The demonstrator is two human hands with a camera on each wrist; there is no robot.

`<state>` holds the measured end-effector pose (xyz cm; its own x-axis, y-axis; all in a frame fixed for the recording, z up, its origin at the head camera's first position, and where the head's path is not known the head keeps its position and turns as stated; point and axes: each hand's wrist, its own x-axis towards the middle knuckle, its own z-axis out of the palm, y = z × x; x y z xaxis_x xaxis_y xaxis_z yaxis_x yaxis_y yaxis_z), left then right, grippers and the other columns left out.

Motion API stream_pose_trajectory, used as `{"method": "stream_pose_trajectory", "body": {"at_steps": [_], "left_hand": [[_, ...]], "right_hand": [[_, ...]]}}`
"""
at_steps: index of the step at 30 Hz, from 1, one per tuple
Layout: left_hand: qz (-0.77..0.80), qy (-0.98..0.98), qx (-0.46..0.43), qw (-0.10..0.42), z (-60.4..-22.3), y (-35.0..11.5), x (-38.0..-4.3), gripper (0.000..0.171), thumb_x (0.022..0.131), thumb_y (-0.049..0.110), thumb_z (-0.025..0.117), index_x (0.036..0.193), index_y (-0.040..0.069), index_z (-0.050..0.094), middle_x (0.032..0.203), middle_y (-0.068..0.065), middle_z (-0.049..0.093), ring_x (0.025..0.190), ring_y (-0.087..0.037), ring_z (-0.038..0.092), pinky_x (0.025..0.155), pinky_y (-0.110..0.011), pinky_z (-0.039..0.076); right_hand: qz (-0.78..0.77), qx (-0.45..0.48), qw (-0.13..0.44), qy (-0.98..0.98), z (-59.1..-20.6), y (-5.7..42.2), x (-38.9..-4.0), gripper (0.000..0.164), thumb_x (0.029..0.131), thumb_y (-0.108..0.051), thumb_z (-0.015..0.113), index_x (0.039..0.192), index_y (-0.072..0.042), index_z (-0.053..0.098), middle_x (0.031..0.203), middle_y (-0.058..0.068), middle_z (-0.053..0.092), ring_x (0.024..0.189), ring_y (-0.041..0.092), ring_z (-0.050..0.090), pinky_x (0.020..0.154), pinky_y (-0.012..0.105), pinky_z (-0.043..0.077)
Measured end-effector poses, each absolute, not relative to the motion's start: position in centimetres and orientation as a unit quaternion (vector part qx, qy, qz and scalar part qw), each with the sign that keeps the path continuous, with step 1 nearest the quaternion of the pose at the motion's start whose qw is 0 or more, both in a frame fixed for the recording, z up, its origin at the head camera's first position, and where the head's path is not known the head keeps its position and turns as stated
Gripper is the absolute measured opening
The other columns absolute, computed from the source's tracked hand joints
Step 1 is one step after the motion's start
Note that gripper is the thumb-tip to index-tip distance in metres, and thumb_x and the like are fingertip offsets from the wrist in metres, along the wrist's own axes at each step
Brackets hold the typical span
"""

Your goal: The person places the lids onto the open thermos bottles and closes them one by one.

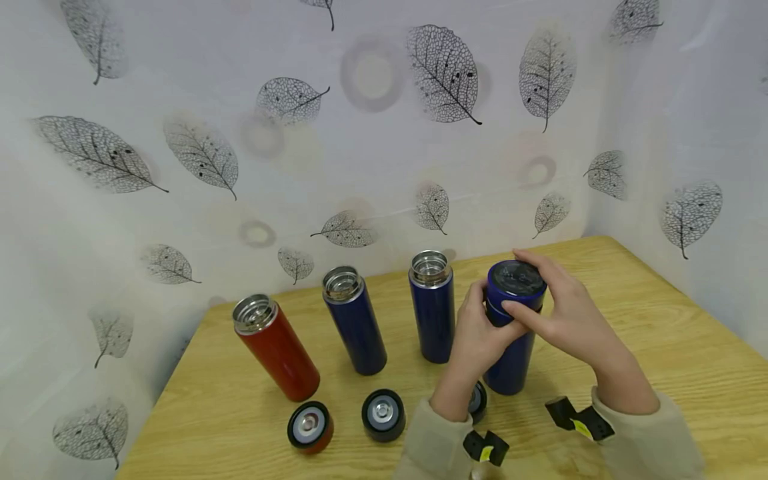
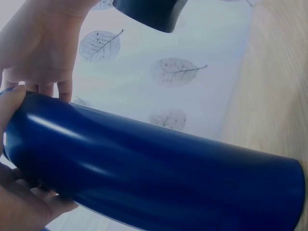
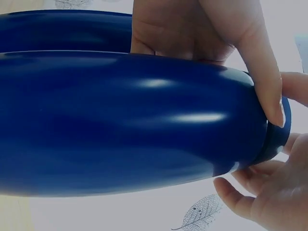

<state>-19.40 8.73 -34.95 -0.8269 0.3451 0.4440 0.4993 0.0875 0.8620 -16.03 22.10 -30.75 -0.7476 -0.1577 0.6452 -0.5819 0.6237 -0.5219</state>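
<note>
A dark blue thermos bottle (image 1: 510, 367) stands upright at the right of the group, its blue lid (image 1: 517, 279) with a dark glossy top seated on its neck. My left hand (image 1: 483, 333) grips the upper body just under the lid. From the right side, my right hand (image 1: 564, 310) holds the lid between thumb and fingers. The bottle's long smooth body (image 2: 168, 159) fills much of the left wrist view. Over in the right wrist view, the left thumb (image 3: 267, 96) lies across the bottle near the lid seam.
Left of my hands stand three uncapped bottles: a red one (image 1: 282, 353), a blue one (image 1: 360, 333) and another blue one (image 1: 433, 320). Before them lie a red-sided cap (image 1: 310, 427), a dark cap (image 1: 383, 415) and a third cap (image 1: 478, 402), partly hidden by my left wrist. Behind hangs a leaf-patterned curtain (image 1: 372, 153).
</note>
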Motion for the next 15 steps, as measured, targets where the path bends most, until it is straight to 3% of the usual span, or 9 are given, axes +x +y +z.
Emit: {"method": "stream_pose_trajectory", "body": {"at_steps": [8, 15], "left_hand": [[-0.605, -0.737, -0.292, 0.073, -34.79, 8.86, -19.44, 0.056, 0.077, 0.022, 0.069, 0.124, 0.010, 0.040, 0.115, 0.002, 0.049, 0.103, -0.006, 0.047, 0.081, -0.023, 0.042], [-0.614, -0.728, -0.299, 0.068, -35.08, 8.74, -19.31, 0.055, 0.078, 0.023, 0.069, 0.123, 0.009, 0.041, 0.115, 0.001, 0.049, 0.101, -0.007, 0.049, 0.078, -0.022, 0.044]], "right_hand": [[0.366, 0.162, 0.311, -0.862, -30.99, 21.59, -16.50, 0.068, 0.067, -0.014, 0.077, 0.126, -0.003, 0.044, 0.107, 0.018, 0.043, 0.092, 0.031, 0.043, 0.072, 0.048, 0.036], [0.390, 0.204, 0.279, -0.854, -31.27, 21.84, -16.42, 0.059, 0.078, -0.011, 0.064, 0.130, -0.003, 0.038, 0.121, 0.019, 0.042, 0.106, 0.034, 0.041, 0.080, 0.053, 0.034]]}}
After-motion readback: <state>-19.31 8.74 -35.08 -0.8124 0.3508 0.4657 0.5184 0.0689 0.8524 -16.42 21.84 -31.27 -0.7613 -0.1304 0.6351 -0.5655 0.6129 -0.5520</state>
